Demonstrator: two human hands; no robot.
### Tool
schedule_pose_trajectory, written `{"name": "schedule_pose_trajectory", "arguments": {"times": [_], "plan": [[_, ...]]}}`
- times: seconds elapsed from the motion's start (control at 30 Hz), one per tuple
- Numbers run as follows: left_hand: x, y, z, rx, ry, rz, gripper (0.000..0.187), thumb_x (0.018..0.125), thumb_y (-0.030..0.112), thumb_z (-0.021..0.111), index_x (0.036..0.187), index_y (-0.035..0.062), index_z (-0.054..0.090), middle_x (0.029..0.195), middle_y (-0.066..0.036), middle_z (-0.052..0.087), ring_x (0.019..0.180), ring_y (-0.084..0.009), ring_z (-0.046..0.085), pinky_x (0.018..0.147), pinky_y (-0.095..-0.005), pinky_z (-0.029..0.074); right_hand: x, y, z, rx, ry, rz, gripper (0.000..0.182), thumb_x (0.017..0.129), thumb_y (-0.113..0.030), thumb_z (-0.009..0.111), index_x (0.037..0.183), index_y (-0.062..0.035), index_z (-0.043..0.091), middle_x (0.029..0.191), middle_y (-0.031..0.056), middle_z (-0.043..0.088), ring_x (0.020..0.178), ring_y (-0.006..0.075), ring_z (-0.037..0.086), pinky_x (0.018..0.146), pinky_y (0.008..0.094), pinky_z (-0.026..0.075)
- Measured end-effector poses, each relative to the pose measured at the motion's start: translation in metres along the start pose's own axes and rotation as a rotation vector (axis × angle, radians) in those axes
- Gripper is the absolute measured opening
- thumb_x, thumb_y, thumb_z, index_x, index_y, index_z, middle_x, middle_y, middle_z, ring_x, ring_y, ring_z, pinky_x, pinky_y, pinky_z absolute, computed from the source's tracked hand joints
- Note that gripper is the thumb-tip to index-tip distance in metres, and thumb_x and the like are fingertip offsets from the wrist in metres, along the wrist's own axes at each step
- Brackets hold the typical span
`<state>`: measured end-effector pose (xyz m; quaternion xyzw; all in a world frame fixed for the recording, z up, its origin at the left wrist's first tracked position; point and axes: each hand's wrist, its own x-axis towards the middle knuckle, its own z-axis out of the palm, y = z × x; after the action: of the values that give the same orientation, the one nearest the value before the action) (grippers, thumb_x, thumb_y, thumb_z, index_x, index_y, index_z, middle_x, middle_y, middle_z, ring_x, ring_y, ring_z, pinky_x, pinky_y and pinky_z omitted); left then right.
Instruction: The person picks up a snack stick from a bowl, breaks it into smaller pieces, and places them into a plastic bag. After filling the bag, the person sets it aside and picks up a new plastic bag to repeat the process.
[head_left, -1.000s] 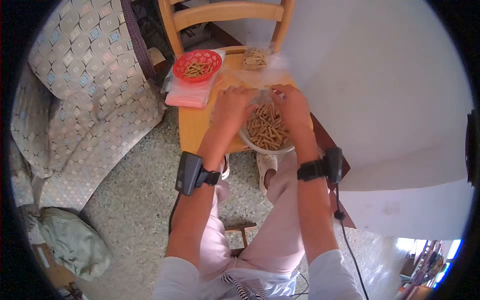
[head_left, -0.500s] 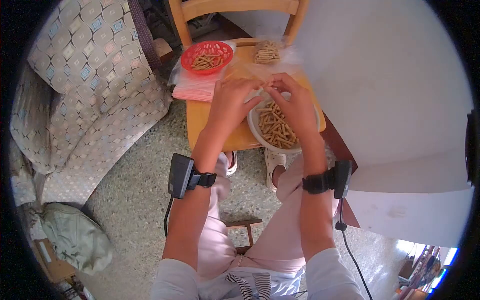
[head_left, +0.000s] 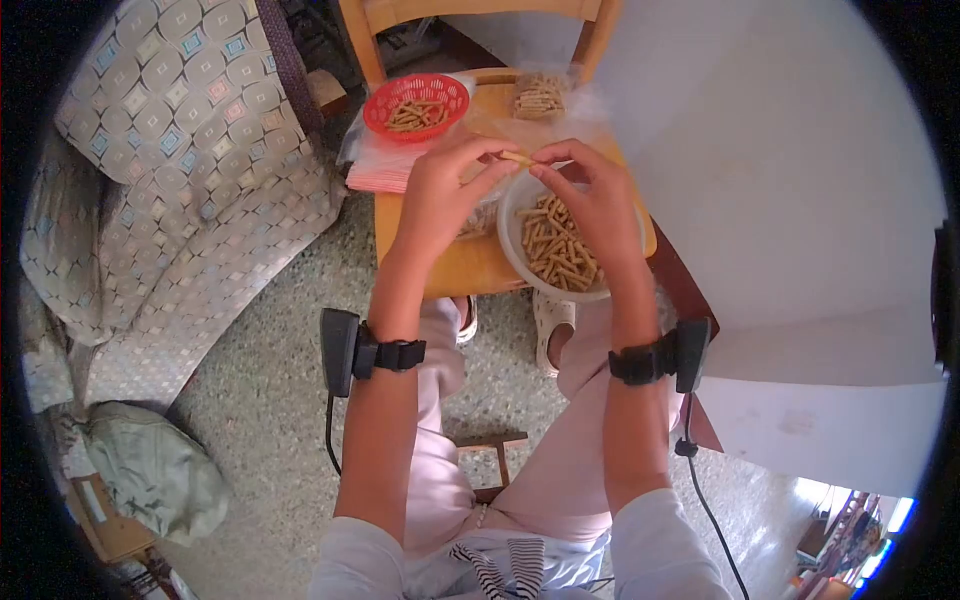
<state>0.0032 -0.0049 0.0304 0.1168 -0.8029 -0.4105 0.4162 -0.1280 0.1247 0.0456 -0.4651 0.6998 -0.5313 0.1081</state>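
Note:
A short tan stick spans the gap between my two hands above the chair seat. My left hand pinches its left end between thumb and fingertips. At the other end, the thumb and forefinger of my right hand are closed on it. Below my right hand stands a white round bowl full of similar tan sticks, partly hidden by that hand. A red perforated basket holds more sticks, beyond my left hand. Farther back lies a clear plastic bag with sticks inside.
Everything rests on a wooden chair seat. A stack of pink-edged plastic bags lies under the basket. Another clear packet sits left of the bowl. Patterned fabric is on the left, a white wall on the right.
My hands have moved slightly apart, the left one leftward, so the stick between them now shows clearly. The clear packet beside the bowl has come into sight. The view has shifted slightly.

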Motion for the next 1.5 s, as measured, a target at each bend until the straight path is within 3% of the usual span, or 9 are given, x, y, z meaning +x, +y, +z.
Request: {"name": "schedule_pose_trajectory", "arguments": {"times": [0.33,0.47,0.7,0.8,0.87,0.97,1.2,1.27,1.5], "plan": [[-0.001,-0.032,0.0,0.536,0.122,0.086,0.015,0.084,0.019,0.067,0.094,0.0094,0.071,0.099,-0.009,0.066,0.099,-0.0327,0.056,0.086,-0.0439,0.044,-0.012,0.071,0.006,-0.27,-0.096,-0.058,0.025,0.081,-0.014,0.068,0.106,-0.0073,0.067,0.102,0.0137,0.069,0.095,0.0315,0.064,0.087,0.0409,0.05],[-0.013,-0.039,0.0,0.68,-0.012,-0.042,0.017,0.083,0.02,0.067,0.096,0.0102,0.071,0.106,-0.008,0.064,0.106,-0.032,0.053,0.088,-0.0453,0.045,-0.025,0.085,0.014,-0.714,-0.183,-0.221,0.027,0.078,-0.016,0.068,0.105,-0.0133,0.07,0.106,0.0133,0.065,0.104,0.0327,0.059,0.095,0.0484,0.043],[-0.011,-0.036,0.005,0.495,-0.033,-0.024,0.026,0.085,0.022,0.065,0.107,0.0102,0.067,0.113,-0.013,0.062,0.108,-0.0368,0.054,0.091,-0.0457,0.044,-0.024,0.066,0.021,-0.932,-0.156,-0.098,0.018,0.082,-0.026,0.067,0.093,-0.0122,0.072,0.103,0.0109,0.064,0.101,0.0307,0.058,0.089,0.0496,0.043],[-0.014,-0.038,0.002,0.55,0.041,0.004,0.029,0.085,0.023,0.065,0.111,0.0099,0.065,0.108,-0.013,0.065,0.099,-0.036,0.061,0.085,-0.045,0.048,-0.016,0.054,0.017,-0.791,-0.007,-0.152,0.017,0.086,-0.026,0.064,0.092,-0.0111,0.069,0.097,0.0097,0.066,0.097,0.0295,0.061,0.087,0.0473,0.044],[-0.014,-0.023,-0.001,0.448,-0.14,-0.35,0.031,0.085,0.022,0.064,0.113,0.0099,0.064,0.096,-0.011,0.069,0.087,-0.0324,0.066,0.076,-0.0438,0.051,-0.011,0.032,0.011,-0.657,0.002,-0.102,0.016,0.087,-0.025,0.062,0.094,-0.0112,0.067,0.093,0.0091,0.067,0.093,0.0292,0.062,0.086,0.0466,0.044],[-0.01,-0.022,0.002,0.537,-0.041,-0.249,0.031,0.085,0.021,0.063,0.114,0.0103,0.063,0.085,-0.009,0.069,0.078,-0.0296,0.067,0.071,-0.0423,0.052,-0.011,0.028,0.011,-0.565,0.047,-0.124,0.014,0.089,-0.023,0.061,0.098,-0.0113,0.063,0.088,0.0078,0.069,0.087,0.029,0.065,0.087,0.0464,0.044],[-0.003,-0.012,0.007,0.372,0.105,-0.321,0.031,0.086,0.022,0.066,0.116,0.0122,0.066,0.102,-0.014,0.067,0.089,-0.0286,0.065,0.081,-0.0401,0.051,-0.012,0.032,0.01,-0.493,0.091,-0.153,0.016,0.089,-0.021,0.063,0.101,-0.0123,0.06,0.091,0.0063,0.071,0.089,0.0264,0.067,0.096,0.0463,0.041],[-0.007,-0.02,0.007,0.681,0.13,0.053,0.03,0.085,0.028,0.068,0.112,0.0151,0.069,0.121,-0.014,0.06,0.113,-0.0313,0.054,0.096,-0.0426,0.042,-0.012,0.029,0.009,-0.454,0.114,-0.164,0.016,0.088,-0.022,0.065,0.101,-0.0126,0.06,0.091,0.0055,0.071,0.089,0.0257,0.066,0.098,0.0463,0.04],[-0.004,-0.006,0.009,0.504,0.039,0.228,0.026,0.077,0.025,0.076,0.101,0.0171,0.072,0.138,-0.01,0.046,0.128,-0.0377,0.033,0.106,-0.0489,0.029,-0.012,0.016,0.005,-0.491,0.206,-0.299,0.017,0.084,-0.028,0.07,0.096,-0.016,0.069,0.09,0.0009,0.071,0.092,0.0212,0.065,0.103,0.0452,0.033]]}}
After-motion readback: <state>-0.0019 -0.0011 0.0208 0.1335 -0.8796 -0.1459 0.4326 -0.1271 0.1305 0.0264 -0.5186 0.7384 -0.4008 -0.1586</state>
